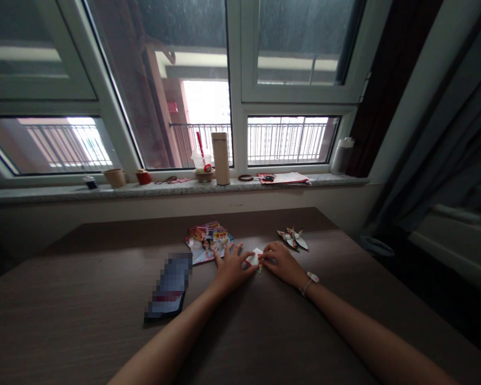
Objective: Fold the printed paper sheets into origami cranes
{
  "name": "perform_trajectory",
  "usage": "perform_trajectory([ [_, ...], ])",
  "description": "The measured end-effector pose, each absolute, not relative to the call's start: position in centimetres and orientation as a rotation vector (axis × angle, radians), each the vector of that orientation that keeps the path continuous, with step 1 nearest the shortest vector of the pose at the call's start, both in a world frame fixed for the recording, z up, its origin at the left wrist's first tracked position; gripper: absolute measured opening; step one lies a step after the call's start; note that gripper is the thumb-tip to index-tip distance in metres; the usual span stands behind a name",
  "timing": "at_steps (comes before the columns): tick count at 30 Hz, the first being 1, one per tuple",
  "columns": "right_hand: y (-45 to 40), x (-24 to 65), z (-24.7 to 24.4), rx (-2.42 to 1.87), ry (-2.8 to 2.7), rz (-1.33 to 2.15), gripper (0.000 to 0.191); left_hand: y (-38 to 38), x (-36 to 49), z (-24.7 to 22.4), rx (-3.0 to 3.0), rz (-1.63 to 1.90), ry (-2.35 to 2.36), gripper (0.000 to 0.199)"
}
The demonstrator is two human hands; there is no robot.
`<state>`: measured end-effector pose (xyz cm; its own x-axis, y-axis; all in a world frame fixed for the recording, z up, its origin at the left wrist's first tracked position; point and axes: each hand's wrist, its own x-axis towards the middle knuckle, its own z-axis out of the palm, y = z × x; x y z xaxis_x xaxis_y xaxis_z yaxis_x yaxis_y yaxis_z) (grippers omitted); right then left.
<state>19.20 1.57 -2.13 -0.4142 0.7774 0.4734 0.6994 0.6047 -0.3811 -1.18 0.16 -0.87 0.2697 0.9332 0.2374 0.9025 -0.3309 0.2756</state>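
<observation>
A small piece of folded paper, white with red and colored print, lies on the table between my two hands. My left hand has its thumb and index finger against the paper's left side, holding it, with the other fingers spread toward the flyers. The fingertips of my right hand are bent together and pinch the paper's right edge, partly hiding it. Two folded paper cranes rest just beyond my right hand. Printed flyers lie in a fanned pile beyond my left hand.
A phone, its screen blurred, lies left of my left forearm on the brown table. On the windowsill stand a tan flask, a drink cup with a red straw, a paper cup, scissors and a grey bottle.
</observation>
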Motion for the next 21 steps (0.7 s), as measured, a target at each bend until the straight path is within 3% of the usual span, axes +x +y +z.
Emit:
perform_trajectory([
  [8, 0.90, 18.80, -1.50, -1.257, -2.226, 0.151, 0.018, 0.46, -1.59, -1.01, 2.418, 0.581, 1.702, 0.040],
  [21, 1.71, 19.42, -1.96, -1.179, -2.151, 0.392, 0.018, 0.80, -1.91, -0.66, 2.375, 0.637, 1.693, 0.016],
])
